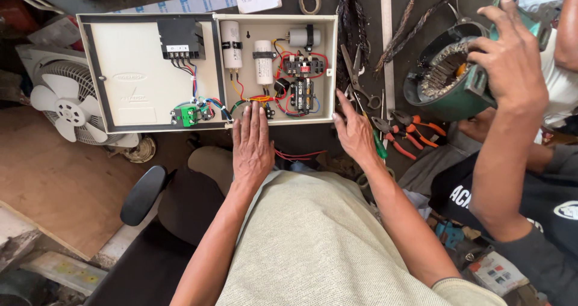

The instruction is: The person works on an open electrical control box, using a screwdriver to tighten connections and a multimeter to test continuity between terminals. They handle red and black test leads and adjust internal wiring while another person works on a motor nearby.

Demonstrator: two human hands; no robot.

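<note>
Resting flat, both grips spread: left hand (253,146) and right hand (355,134) flank the beige metal box (141,89).

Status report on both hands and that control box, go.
Left hand flat on lower edge of open control box, empty. Right hand at box's right corner, empty. Scissors and pliers beside it; another person's hand on green motor stator.

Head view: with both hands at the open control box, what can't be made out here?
- Lower edge of the control box: the left hand lies flat over it, hiding the parts beneath.
- Box's right corner: covered by the right hand.
- Motor stator: partly behind a co-worker's hand.
- Fan: cut off by the box.
- Wiring terminals: too small to trace.
</note>
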